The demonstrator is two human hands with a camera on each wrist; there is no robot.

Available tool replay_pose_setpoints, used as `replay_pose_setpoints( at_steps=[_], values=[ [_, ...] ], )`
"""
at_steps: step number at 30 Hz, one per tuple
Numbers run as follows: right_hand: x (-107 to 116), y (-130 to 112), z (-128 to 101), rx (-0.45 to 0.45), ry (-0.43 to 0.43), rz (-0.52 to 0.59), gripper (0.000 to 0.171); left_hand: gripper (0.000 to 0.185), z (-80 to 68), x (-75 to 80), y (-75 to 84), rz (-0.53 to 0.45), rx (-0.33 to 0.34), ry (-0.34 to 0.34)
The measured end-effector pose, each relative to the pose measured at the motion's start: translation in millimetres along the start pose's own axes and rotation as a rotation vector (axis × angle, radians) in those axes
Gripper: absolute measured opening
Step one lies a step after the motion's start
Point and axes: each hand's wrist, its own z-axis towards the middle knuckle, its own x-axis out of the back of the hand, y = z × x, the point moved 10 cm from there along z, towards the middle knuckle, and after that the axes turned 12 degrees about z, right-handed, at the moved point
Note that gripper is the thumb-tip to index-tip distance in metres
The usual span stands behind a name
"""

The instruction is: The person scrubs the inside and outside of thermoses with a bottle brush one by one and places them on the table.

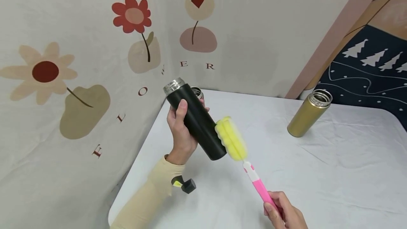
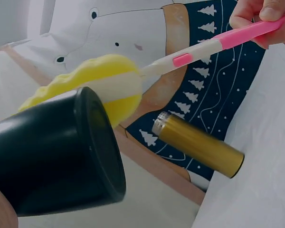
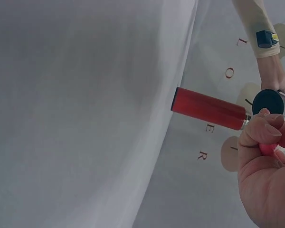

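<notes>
My left hand [image 1: 180, 131] grips a black thermos bottle [image 1: 197, 121] above the table, tilted with its open steel mouth up and to the left. Its round base [image 2: 97, 152] fills the left wrist view. My right hand [image 1: 283, 212] pinches the pink handle [image 1: 261, 188] of a bottle brush. The brush's yellow sponge head [image 1: 231, 139] lies against the bottle's side near the base, and the same sponge head [image 2: 102, 85] shows just behind the base. In the right wrist view, my right hand's fingers [image 3: 263, 135] curl round the handle.
A gold bottle [image 1: 307, 114] with no lid stands at the back right of the white-clothed table [image 1: 318, 172]. A red bottle [image 3: 209, 108] stands behind the black one, only its steel rim [image 1: 198, 92] showing from above. Patterned cloth walls close the left and back.
</notes>
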Motion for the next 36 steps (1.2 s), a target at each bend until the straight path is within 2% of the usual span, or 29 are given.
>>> replay_pose_setpoints(
  at_steps=[4, 10, 13, 17, 21, 28, 32, 36],
  values=[
    [-1, 2, 3, -0.019, -0.003, -0.005, 0.033, 0.05, -4.8, -9.2, -8.1, 0.001, 0.027, -0.053],
    [-8, -3, 12, -0.051, -0.027, 0.034, 0.029, 0.058, -24.3, -25.2, -28.4, 0.08, 0.098, -0.14],
    [-11, -6, 17, -0.051, -0.045, 0.064, 0.029, 0.071, -33.3, -29.3, -35.0, 0.092, 0.123, -0.152],
    [-13, -17, 27, 0.08, -0.073, 0.114, 0.036, 0.092, -42.5, -31.8, -42.6, 0.105, 0.174, -0.154],
    [-13, -25, 39, 0.189, -0.087, 0.136, 0.042, 0.083, -47.9, -35.3, -47.9, 0.109, 0.216, -0.174],
    [-15, -29, 52, 0.24, -0.061, 0.095, 0.043, 0.067, -47.8, -36.2, -44.5, 0.086, 0.182, -0.178],
    [-21, -30, 50, 0.238, -0.055, 0.111, 0.042, 0.066, -47.7, -32.9, -44.7, 0.143, 0.17, -0.149],
    [-28, -29, 44, 0.195, -0.061, 0.131, 0.041, 0.076, -46.3, -27.9, -45.0, 0.213, 0.168, -0.128]
  ],
)
